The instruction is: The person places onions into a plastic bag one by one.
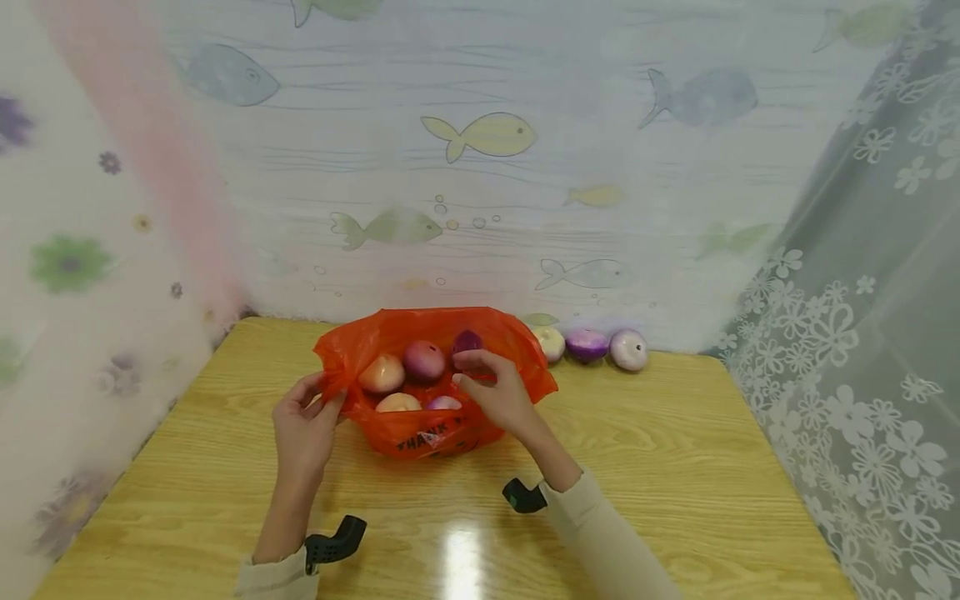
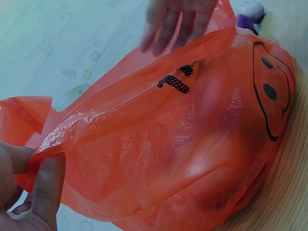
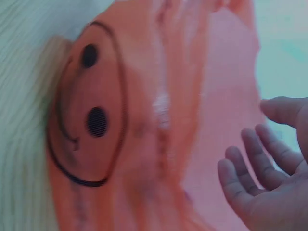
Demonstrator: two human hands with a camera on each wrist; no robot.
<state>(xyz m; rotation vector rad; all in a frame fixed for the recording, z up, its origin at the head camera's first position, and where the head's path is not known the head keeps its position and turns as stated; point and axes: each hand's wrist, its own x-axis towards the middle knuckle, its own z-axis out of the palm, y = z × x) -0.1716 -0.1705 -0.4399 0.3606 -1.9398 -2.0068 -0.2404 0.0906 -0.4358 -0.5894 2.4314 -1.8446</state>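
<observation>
An orange-red plastic bag (image 1: 375, 433), printed with black lettering and a smiling face, stands wide-mouthed on the table. Inside lie several onions, among them a yellowish onion (image 1: 382, 374), a reddish-purple onion (image 1: 424, 361) and a dark purple onion (image 1: 467, 342). My left hand (image 1: 306, 421) pinches the bag's left edge between thumb and fingers, as the left wrist view also shows. Over the right part of the bag's mouth hovers my right hand (image 1: 498, 396), near the dark purple onion. In the right wrist view its fingers (image 3: 267, 175) are spread loosely, holding nothing.
Behind the bag on the right, a pale onion (image 1: 551, 343), a purple onion (image 1: 587, 344) and a whitish-purple onion (image 1: 628, 350) sit in a row. The wooden table (image 1: 637, 483) meets a fish-patterned wall covering (image 1: 480, 267); a flowered curtain (image 1: 847, 375) hangs at right.
</observation>
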